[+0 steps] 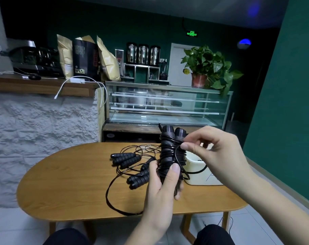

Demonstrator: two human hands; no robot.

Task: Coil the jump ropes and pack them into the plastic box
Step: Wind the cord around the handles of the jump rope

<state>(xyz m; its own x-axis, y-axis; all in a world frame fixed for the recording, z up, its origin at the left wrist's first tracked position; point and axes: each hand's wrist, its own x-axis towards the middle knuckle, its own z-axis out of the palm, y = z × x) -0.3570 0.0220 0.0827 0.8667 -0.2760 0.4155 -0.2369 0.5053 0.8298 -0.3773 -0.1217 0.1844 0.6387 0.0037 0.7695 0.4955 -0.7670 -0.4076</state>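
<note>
My left hand grips the lower end of a black jump rope bundle, two handles held upright side by side with cord wound round them. My right hand pinches a loop of that thin black cord beside the bundle's upper part. A white plastic box stands on the table just behind and right of the bundle, partly hidden by my right hand. Several more black ribbed handles lie on the table left of the bundle, with loose cord trailing toward the front edge.
The oval wooden table has bare surface on its left half. Beyond it stand a glass display case, a white stone counter and a potted plant. My knees show under the table's front edge.
</note>
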